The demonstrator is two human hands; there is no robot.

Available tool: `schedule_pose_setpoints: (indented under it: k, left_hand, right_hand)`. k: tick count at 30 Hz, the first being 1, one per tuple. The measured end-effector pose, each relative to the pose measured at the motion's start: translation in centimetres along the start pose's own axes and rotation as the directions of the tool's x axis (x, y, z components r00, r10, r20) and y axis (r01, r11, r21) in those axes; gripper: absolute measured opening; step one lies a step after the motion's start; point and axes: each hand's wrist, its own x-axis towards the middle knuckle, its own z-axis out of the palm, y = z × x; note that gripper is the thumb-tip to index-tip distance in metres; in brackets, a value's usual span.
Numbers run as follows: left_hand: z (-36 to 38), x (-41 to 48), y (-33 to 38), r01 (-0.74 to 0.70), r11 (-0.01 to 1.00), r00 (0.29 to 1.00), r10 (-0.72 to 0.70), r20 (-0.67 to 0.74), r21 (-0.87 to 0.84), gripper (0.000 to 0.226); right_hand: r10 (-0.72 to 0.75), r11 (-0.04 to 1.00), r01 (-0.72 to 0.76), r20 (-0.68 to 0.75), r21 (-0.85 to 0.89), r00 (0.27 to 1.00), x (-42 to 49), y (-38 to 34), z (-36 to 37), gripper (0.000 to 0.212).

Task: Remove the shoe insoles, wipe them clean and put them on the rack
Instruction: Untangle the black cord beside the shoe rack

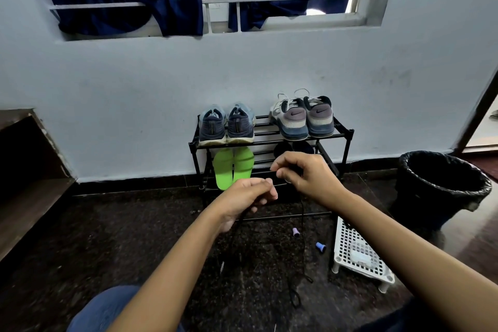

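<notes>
The green insoles [233, 167] stand at the centre of the frame on the lower shelf of the black rack [347, 133], leaning side by side, toes down. Just right of them, on the same shelf, two dark rounded shapes [283, 149] are probably a second pair of insoles; they are partly hidden behind the hands. On the top shelf a blue pair of shoes [226, 127] sits above the green insoles, and a grey pair [304, 118] sits to the right of it.

Judged from this layout, the insole placement is largely complete. The step in hand concerns a thin black cord [303, 224], probably a shoelace.

Procedure:
- Keep the short span between the hands taut.
- Gather the hanging length before moving toward the rack, so that it does not snag a rail or dislodge the leaning insoles.

The left hand [246, 195], just below the insoles, is curled nearly closed. Its fingers [266, 183] pinch the cord against the thumb, and the cord runs out below the palm. The right hand [307, 174], beside it and slightly higher, has its fingers [280, 164] bent in a loose pinch on the same cord. From there the cord drops to the floor and ends in a loop at lower centre. Whether the right palm also encloses something dark cannot be determined.

A white perforated stand [350, 240] lies at lower right. A black lined bin [442, 197] stands at the right edge.
</notes>
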Motion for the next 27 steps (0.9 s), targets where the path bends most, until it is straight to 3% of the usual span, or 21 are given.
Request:
schedule_pose_setpoints:
  k: [4, 7, 10, 15, 19, 21, 23, 25, 27]
  left_hand:
    - [0.2, 0.0, 0.5, 0.064, 0.966, 0.998, -0.055, 0.044, -0.249, 0.034]
    - [0.0, 0.1, 0.6, 0.079, 0.926, 0.997, -0.068, 0.042, -0.369, 0.033]
    - [-0.4, 0.3, 0.4, 0.058, 0.968, 0.998, -0.061, -0.007, -0.244, 0.033]
    - [-0.7, 0.1, -0.2, 0.040, 0.998, 0.998, -0.037, 0.042, -0.053, 0.032]
    - [-0.9, 0.3, -0.4, 0.039, 0.999, 0.996, -0.036, 0.084, -0.037, 0.033]
    - [-1.0, 0.5, -0.4, 0.032, 0.999, 0.999, -0.033, 0.036, 0.024, 0.033]
    - [-1.3, 0.9, -0.9, 0.034, 0.975, 0.996, -0.017, -0.082, 0.218, 0.028]
    - [-1.6, 1.3, -1.6, 0.088, 0.868, 0.966, 0.046, -0.256, 0.488, 0.023]
    - [-1.6, 1.4, -2.1, 0.133, 0.823, 0.930, 0.089, -0.356, 0.552, 0.032]
  right_hand:
    - [-0.021, 0.999, 0.020, -0.035, -0.031, 0.999, 0.0, 0.1, 0.1, 0.014]
    - [0.007, 1.000, -0.007, 0.021, -0.009, 1.000, 0.0, 0.1, 0.0, 0.015]
    - [0.052, 0.998, -0.054, 0.145, 0.009, 0.988, -0.1, 0.1, -0.1, 0.018]
    - [0.100, 0.986, -0.066, 0.225, -0.151, 0.969, -0.1, 0.5, 0.3, 0.012]
    - [0.341, 0.940, -0.334, 0.108, -0.077, 0.934, 0.0, 0.9, 0.3, 0.009]
    - [0.475, 0.873, -0.479, 0.065, 0.094, 0.878, 0.1, 1.1, 0.2, 0.012]
    - [0.592, 0.729, -0.587, 0.106, 0.351, 0.799, 0.2, 0.9, 0.0, 0.015]
    - [0.660, 0.537, -0.629, 0.186, 0.562, 0.728, 0.2, 0.3, -0.1, 0.017]
    - [0.676, 0.406, -0.629, 0.245, 0.663, 0.695, 0.3, -0.1, -0.2, 0.016]
